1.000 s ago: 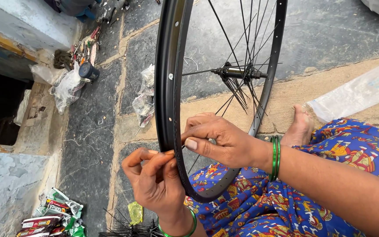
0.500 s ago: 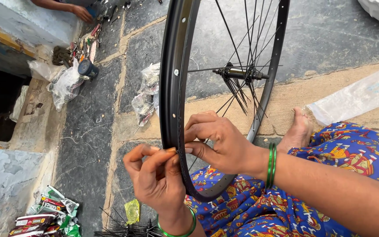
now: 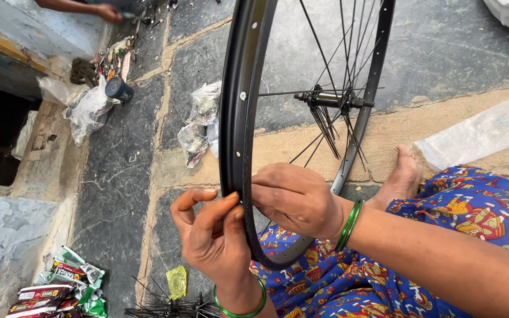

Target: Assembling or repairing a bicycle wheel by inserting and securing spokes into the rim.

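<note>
- Bicycle wheel rim (image 3: pixel 234 118), black, stands upright over the person's lap, above the stone floor (image 3: pixel 119 194).
- Left hand (image 3: pixel 213 235) pinches the rim's lower edge with thumb and fingertips.
- Right hand (image 3: pixel 296 200) curls fingers around the rim from inside, beside the spokes (image 3: pixel 325 126).

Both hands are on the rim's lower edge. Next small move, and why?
Probably thread the part pinched in the left hand fingers into the rim hole there. The right hand steadies the rim from inside, and many spokes hang loose from the hub, not yet fixed.
</note>
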